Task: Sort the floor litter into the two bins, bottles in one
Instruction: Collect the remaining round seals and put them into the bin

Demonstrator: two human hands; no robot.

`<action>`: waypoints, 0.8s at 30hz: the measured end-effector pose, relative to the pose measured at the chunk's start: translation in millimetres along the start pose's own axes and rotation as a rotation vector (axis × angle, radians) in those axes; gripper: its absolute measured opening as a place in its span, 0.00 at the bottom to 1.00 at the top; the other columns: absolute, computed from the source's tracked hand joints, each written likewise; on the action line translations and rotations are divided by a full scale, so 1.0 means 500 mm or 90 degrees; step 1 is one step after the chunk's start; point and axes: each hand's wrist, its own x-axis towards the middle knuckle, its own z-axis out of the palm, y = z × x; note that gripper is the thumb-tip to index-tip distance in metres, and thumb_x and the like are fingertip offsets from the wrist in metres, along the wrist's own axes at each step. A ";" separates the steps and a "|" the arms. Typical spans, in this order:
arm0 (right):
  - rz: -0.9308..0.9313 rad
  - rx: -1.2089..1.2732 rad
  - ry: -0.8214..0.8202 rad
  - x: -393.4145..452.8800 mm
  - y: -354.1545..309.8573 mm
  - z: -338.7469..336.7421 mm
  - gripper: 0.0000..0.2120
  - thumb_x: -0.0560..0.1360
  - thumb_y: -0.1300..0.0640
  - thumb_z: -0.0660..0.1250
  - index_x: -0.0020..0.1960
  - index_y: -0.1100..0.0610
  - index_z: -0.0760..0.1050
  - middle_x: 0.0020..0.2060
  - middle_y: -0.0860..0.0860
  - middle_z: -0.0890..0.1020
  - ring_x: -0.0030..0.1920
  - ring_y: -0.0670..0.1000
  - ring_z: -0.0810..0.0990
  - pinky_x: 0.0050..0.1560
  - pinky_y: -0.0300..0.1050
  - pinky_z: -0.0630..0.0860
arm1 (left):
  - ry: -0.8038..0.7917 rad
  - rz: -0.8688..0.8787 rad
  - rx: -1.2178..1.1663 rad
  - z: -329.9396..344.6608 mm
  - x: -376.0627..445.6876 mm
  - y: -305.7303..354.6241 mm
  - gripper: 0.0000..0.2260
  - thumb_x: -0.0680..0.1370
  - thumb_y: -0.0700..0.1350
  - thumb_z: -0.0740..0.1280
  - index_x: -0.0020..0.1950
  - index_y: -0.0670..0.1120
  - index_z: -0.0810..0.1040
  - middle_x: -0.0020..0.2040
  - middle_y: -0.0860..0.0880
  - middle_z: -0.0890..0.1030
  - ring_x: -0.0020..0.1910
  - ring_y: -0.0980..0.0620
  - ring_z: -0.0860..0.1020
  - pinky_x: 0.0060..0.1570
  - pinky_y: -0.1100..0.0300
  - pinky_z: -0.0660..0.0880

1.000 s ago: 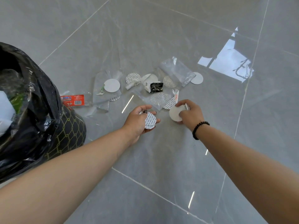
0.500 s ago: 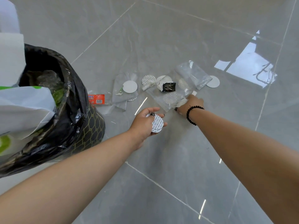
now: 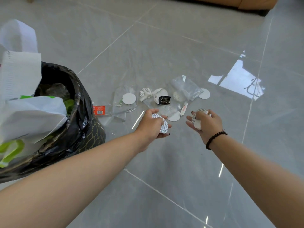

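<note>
Left hand [image 3: 152, 124] grips round seal discs [image 3: 162, 123]; right hand [image 3: 205, 123] clenches more discs [image 3: 196, 124]. Bin [image 3: 79, 122] with black liner stands left. Beyond, litter pile [image 3: 162, 100] lies mid-floor [image 3: 164, 55], glossy grey tile.

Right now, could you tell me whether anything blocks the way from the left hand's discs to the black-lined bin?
Nothing visible does. The left hand holds round discs above bare floor, and the black-lined bin stands open to its left, though white bags fill much of its mouth.
</note>
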 end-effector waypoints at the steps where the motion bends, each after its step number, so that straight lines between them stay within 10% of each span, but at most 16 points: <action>1: -0.030 0.010 -0.006 -0.012 -0.023 0.013 0.10 0.74 0.71 0.62 0.51 0.59 0.69 0.46 0.59 0.78 0.50 0.61 0.83 0.46 0.53 0.83 | -0.002 0.011 -0.006 0.003 -0.012 0.014 0.23 0.78 0.30 0.55 0.70 0.47 0.61 0.61 0.46 0.76 0.51 0.48 0.82 0.42 0.51 0.82; 11: -0.221 -0.306 -0.183 -0.157 -0.267 0.344 0.08 0.73 0.62 0.67 0.49 0.53 0.73 0.39 0.51 0.73 0.37 0.49 0.72 0.34 0.41 0.75 | -0.004 0.214 -0.028 -0.085 -0.159 0.157 0.14 0.78 0.32 0.59 0.52 0.51 0.73 0.60 0.49 0.79 0.54 0.51 0.79 0.44 0.60 0.78; 18: -0.192 -0.014 -0.374 -0.274 -0.367 0.468 0.19 0.74 0.71 0.49 0.54 0.56 0.73 0.51 0.54 0.76 0.45 0.51 0.81 0.38 0.41 0.79 | -0.128 0.348 -0.032 -0.236 -0.334 0.212 0.16 0.80 0.30 0.56 0.53 0.48 0.77 0.49 0.48 0.82 0.48 0.48 0.82 0.43 0.55 0.80; 24: -0.220 -0.188 -0.447 -0.330 -0.180 0.534 0.06 0.72 0.64 0.68 0.44 0.55 0.75 0.40 0.53 0.77 0.36 0.50 0.76 0.32 0.39 0.71 | 0.179 0.551 -0.199 -0.400 -0.408 0.238 0.10 0.76 0.33 0.59 0.44 0.47 0.75 0.43 0.49 0.82 0.45 0.50 0.82 0.37 0.60 0.76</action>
